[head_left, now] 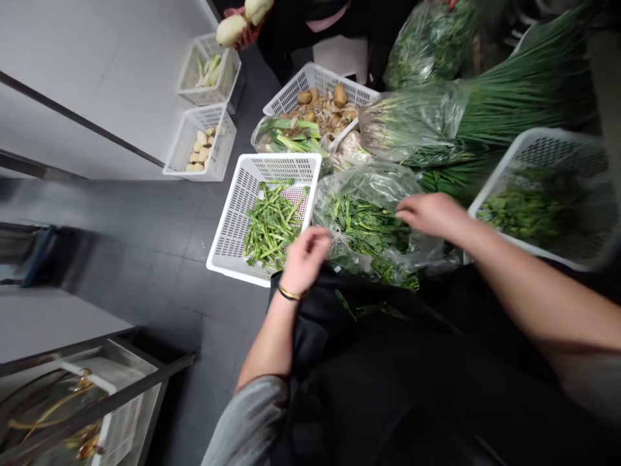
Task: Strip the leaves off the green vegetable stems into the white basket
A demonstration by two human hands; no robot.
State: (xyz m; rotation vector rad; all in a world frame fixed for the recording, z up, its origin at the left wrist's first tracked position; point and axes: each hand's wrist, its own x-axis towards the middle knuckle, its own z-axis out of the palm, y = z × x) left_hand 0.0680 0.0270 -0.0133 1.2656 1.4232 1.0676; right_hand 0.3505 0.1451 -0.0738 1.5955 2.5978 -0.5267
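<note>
My left hand (pixel 308 255), with a thin band at the wrist, is over the near right edge of a white plastic basket (pixel 226 239). Its fingers curl inward, and I cannot make out whether anything is in them. Trimmed green vegetable stems (pixel 272 226) are piled inside that basket. Right of it, a clear plastic bag (pixel 383 181) lies spread around leafy greens (pixel 363 223). Above the bag's right side is my right hand (pixel 431 215), thumb and fingers drawn together by the leaves; what they pinch is too small to tell. Loose leaves (pixel 354 307) rest on my black apron (pixel 412 388).
Beyond are a basket of potatoes (pixel 339 96), bagged leeks (pixel 295 133) and long green chives (pixel 524 90). Another greens basket (pixel 528 139) stands right. Smaller baskets (pixel 226 145) line the wall. Across, a person's gloved hand (pixel 248 33) holds pale vegetables (pixel 231 30). A metal rack (pixel 160 372) is lower left.
</note>
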